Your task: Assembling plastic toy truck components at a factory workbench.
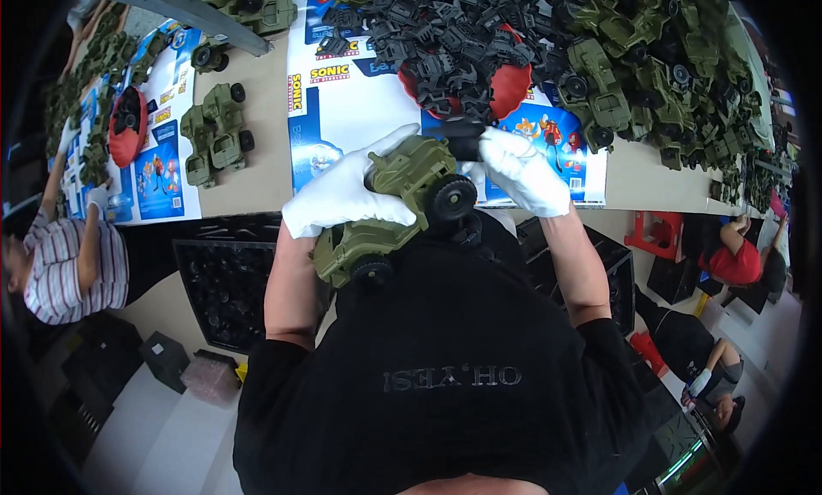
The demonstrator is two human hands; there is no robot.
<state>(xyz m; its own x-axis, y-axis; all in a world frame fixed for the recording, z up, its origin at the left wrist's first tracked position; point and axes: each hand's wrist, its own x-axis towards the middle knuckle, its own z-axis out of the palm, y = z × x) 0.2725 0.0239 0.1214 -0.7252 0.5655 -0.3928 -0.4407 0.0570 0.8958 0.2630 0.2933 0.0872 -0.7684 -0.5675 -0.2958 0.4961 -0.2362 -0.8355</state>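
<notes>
Both my hands wear white gloves. My left hand point(347, 191) grips an olive-green toy truck point(385, 212) with black wheels, held tilted close to my chest. My right hand point(522, 171) holds a black plastic part point(458, 140) pressed against the top front of the truck. One black wheel point(451, 197) faces up between my hands.
A heap of black plastic parts point(437, 32) lies over red trays at the table's far middle. Several finished green trucks point(651, 75) pile at the right, more stand at left point(218, 131). A black crate point(224, 285) sits below the table. Other people work at left point(68, 264) and right point(736, 255).
</notes>
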